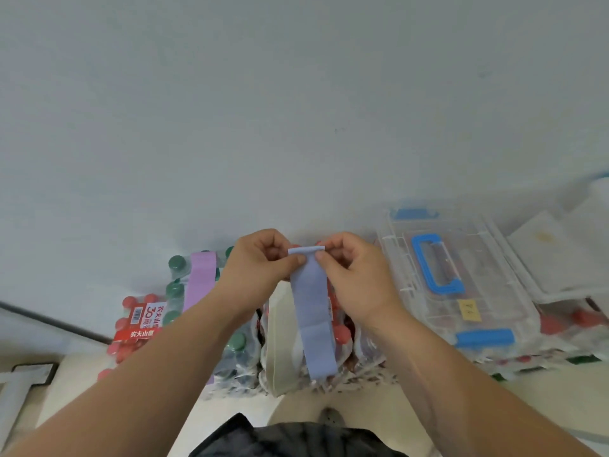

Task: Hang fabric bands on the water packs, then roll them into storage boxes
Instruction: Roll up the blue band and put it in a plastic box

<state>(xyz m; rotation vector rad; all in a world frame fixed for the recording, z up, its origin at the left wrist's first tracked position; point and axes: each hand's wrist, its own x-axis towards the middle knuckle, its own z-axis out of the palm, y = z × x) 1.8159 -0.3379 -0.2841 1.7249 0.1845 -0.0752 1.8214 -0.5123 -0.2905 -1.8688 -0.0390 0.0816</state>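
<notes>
Blue fabric band (313, 311) hangs at centre, its top edge pinched between both thumbs and forefingers: left hand (260, 258) at nine o'clock of the fold, right hand (352, 268) at three. Soft, flat, ribbed-looking cloth, limp below. Risk, I'd say: a loose pinch lets the first roll slip or go crooked. Behind it, shrink-wrapped water packs (237, 351), a lilac band (199, 282) draped over one. At two o'clock, a clear hard storage box (461, 291), lid still latched.
</notes>
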